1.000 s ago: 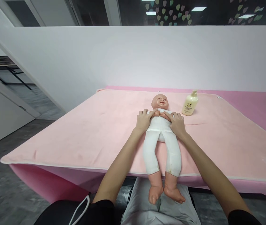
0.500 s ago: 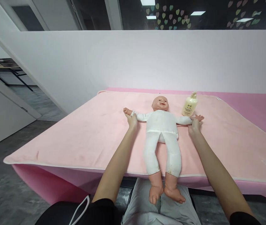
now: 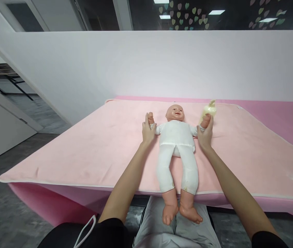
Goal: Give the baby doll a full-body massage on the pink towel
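Observation:
A baby doll in a white cloth suit lies on its back on a pale pink blanket, its bare feet hanging past the near edge. My left hand is closed around the doll's forearm on the left side of the view. On the other side, my right hand grips the opposite forearm near the wrist. Both doll arms are bent, with the fists pointing up. Behind my right hand stands a pale yellow pump bottle, its lower part hidden by the doll's fist.
The blanket covers a pink table that meets a white wall at the back. A white cord hangs by my left sleeve. Grey floor and a white door lie to the left.
Both hands have come inward, bending the doll's arms from stretched out sideways to raised fists. The bottle is now partly covered by the doll's fist.

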The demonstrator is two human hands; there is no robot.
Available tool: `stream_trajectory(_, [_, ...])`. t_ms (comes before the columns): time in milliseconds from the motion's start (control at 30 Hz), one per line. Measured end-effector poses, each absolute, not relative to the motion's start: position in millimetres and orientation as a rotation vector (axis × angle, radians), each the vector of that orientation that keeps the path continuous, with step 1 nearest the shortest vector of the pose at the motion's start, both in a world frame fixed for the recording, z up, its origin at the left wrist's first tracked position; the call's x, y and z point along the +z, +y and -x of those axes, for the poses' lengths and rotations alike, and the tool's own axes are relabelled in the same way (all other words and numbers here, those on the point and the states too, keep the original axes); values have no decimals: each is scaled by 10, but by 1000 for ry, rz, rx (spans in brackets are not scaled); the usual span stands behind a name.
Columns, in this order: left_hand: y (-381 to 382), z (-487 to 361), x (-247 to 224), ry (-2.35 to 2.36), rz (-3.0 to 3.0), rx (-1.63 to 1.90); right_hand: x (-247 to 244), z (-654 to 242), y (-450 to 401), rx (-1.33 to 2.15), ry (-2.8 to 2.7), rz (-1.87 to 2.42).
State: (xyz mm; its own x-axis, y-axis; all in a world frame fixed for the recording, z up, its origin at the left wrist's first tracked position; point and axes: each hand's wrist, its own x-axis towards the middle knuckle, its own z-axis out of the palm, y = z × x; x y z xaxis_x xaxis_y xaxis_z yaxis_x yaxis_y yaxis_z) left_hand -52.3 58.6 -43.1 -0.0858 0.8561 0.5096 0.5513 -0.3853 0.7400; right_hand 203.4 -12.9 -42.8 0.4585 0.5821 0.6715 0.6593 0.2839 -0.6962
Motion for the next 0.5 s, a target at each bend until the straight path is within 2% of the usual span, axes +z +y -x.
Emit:
stream_trajectory(267, [398, 274, -293, 1687, -2738, 837, -407, -1822, -182, -447, -2004, 1572])
stream_trajectory(500, [386, 208, -300, 1705, -2861, 709, -409, -1757, -173, -569, -2092, 1591])
